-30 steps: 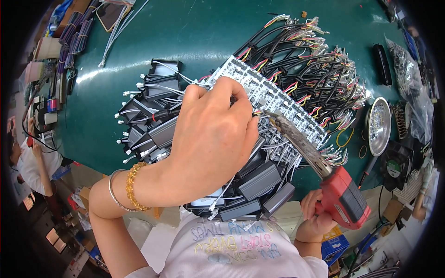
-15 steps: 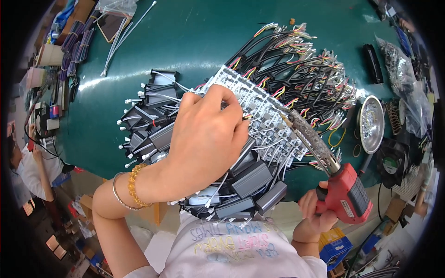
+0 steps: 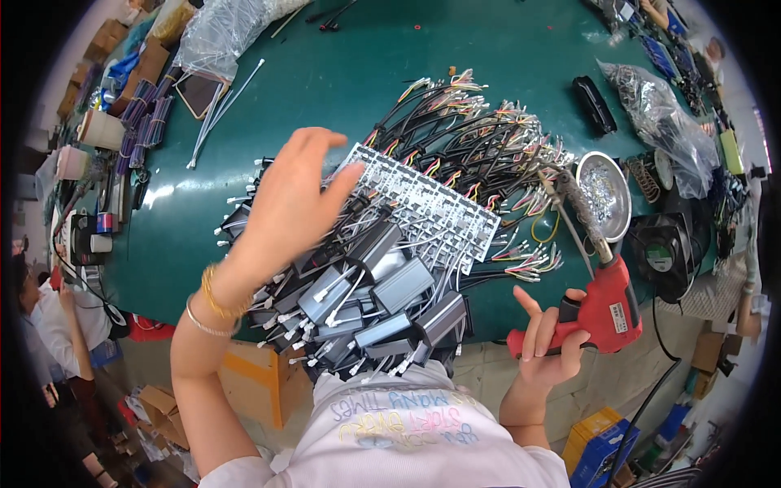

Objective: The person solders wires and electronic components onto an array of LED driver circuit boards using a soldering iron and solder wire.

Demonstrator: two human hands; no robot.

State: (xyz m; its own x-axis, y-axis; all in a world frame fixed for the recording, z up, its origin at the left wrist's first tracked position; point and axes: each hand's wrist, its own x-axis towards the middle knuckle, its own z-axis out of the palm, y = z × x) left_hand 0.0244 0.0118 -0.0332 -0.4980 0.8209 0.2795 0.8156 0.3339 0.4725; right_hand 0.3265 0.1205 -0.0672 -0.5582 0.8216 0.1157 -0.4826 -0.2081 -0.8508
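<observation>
Above the left end of a white circuit board panel (image 3: 455, 213), my left hand (image 3: 291, 195) is raised with thumb and fingers apart, and nothing shows in it. My right hand (image 3: 553, 346) grips a red soldering gun (image 3: 610, 309) by its handle, right of the panel. The gun's metal tip (image 3: 547, 180) points up and away, near the wire ends. Black cables (image 3: 488, 134) with stripped coloured wires fan out from the panel's far side. On its near side lies a heap of grey rectangular housings (image 3: 404, 285) with white leads and small connectors, partly hidden by my left forearm.
A metal bowl (image 3: 625, 213) of small bright bits stands at right, beside a black fan (image 3: 657, 250) and a clear plastic bag (image 3: 663, 122). At far left lie a phone (image 3: 199, 93), white strips (image 3: 213, 122) and bundled purple cables (image 3: 146, 122). Another person (image 3: 69, 317) sits left.
My left hand has lifted off the board and moved left, its fingers opening. The soldering gun has tilted more upright in my right hand. The view has shifted, showing more of the table's far side.
</observation>
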